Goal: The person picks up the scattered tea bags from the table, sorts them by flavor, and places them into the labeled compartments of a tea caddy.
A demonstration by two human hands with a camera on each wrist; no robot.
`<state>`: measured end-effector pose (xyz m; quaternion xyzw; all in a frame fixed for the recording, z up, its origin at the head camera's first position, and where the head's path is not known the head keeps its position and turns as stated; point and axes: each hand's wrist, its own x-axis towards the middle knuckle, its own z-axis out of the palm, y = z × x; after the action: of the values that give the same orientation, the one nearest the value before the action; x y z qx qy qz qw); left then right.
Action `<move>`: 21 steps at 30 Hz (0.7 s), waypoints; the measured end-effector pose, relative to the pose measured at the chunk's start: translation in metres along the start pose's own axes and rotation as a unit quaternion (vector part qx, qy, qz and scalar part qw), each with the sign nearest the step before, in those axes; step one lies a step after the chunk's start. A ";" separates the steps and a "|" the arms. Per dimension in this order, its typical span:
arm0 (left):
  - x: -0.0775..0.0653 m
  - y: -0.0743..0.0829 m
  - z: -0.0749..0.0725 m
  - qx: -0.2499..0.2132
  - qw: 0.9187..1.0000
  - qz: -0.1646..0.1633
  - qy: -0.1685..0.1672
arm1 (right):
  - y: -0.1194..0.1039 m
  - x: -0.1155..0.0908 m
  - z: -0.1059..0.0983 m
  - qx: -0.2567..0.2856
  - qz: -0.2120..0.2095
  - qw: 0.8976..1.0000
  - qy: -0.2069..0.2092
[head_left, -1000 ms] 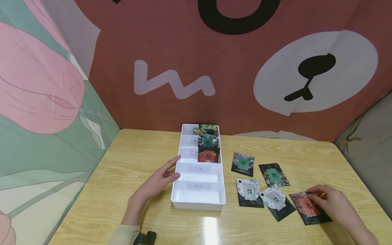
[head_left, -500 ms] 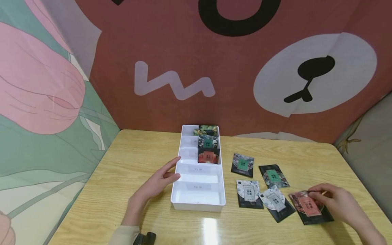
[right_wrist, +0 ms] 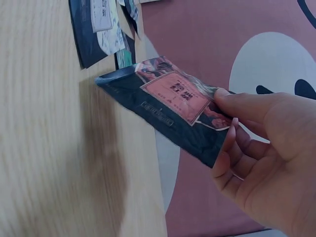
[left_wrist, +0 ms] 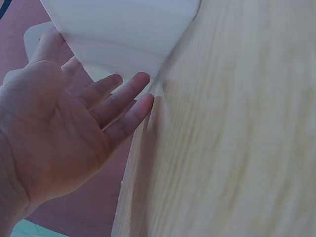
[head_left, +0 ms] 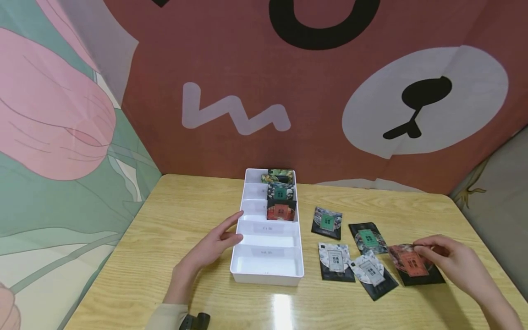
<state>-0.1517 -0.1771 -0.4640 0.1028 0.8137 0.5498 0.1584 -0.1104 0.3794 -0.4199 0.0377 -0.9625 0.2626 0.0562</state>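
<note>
My right hand (head_left: 459, 265) pinches a dark sachet with a red label (head_left: 414, 265) between thumb and fingers. In the right wrist view the red-labelled sachet (right_wrist: 173, 101) is tilted and raised off the table, its shadow falling on the wood. My left hand (head_left: 211, 243) rests its fingertips against the left side of a white divided box (head_left: 267, 277). The left wrist view shows the left hand (left_wrist: 74, 118) with fingers extended along the box wall (left_wrist: 123, 34). Inside the box, a red-labelled sachet (head_left: 281, 211), a green-labelled sachet (head_left: 280, 192) and green-and-yellow sachets (head_left: 278, 176) sit in the rear compartments.
On the table (head_left: 185, 197), right of the box, lie two green-labelled sachets (head_left: 327, 222) and two white-patterned sachets (head_left: 336, 261). The second white sachet (head_left: 374, 275) lies close to the held one. A patterned cloth wall (head_left: 231, 151) rises behind the table.
My right hand has lifted the red-labelled sachet from the table and shifted it slightly away from me. The left hand has stayed at the box's side.
</note>
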 end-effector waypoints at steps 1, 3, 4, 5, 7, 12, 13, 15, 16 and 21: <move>0.000 0.000 0.000 -0.001 1.000 0.000 0.000 | -0.002 0.001 -0.001 0.000 -0.004 1.000 0.004; 0.000 0.000 0.000 -0.003 1.000 0.000 -0.001 | -0.006 0.002 -0.001 0.000 -0.008 1.000 0.009; 0.000 0.000 0.000 -0.004 1.000 0.000 -0.001 | -0.008 0.003 -0.002 0.000 -0.011 1.000 0.011; 0.000 0.000 0.000 -0.004 1.000 0.001 -0.002 | -0.010 0.004 -0.002 0.003 -0.013 1.000 0.010; 0.000 0.001 0.000 -0.004 1.000 0.000 -0.003 | -0.015 0.007 -0.002 0.004 -0.020 1.000 0.013; 0.000 0.002 0.000 -0.004 1.000 -0.004 -0.001 | -0.028 0.014 0.000 0.007 -0.044 0.999 0.025; -0.001 0.002 0.000 -0.005 1.000 -0.005 -0.001 | -0.031 0.016 0.001 0.008 -0.048 0.998 0.027; -0.001 0.002 0.000 -0.006 1.000 -0.003 0.000 | -0.036 0.020 0.002 0.008 -0.055 0.998 0.031; -0.001 0.002 0.000 -0.007 1.000 -0.002 -0.001 | -0.038 0.022 0.003 0.008 -0.059 0.998 0.031; -0.001 0.003 0.000 -0.008 1.000 0.003 -0.004 | -0.048 0.029 0.002 0.011 -0.083 0.996 0.038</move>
<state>-0.1506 -0.1764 -0.4609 0.1066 0.8085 0.5560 0.1608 -0.1342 0.3362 -0.3942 0.1083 -0.9502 0.2692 0.1137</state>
